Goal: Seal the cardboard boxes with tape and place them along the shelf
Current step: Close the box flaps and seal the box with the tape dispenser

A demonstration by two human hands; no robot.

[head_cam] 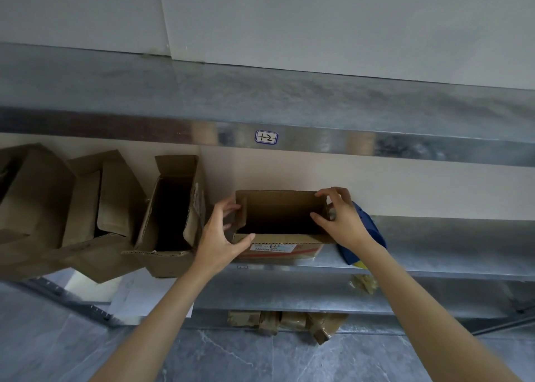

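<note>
An open cardboard box [279,205] with a printed label on its front flap stands on the metal shelf [434,245], flaps up. My left hand [221,237] grips its left side, thumb on the front flap and fingers round the left flap. My right hand [343,218] grips the right side, fingers over the top of the right flap and thumb inside the box. A blue tape dispenser [372,234] lies on the shelf just behind my right wrist, partly hidden.
Three more open cardboard boxes [170,208] [98,199] [26,187] stand in a row on the shelf to the left. An upper shelf [318,106] carries a label [266,137]. Flattened taped cardboard [286,322] lies on the floor below.
</note>
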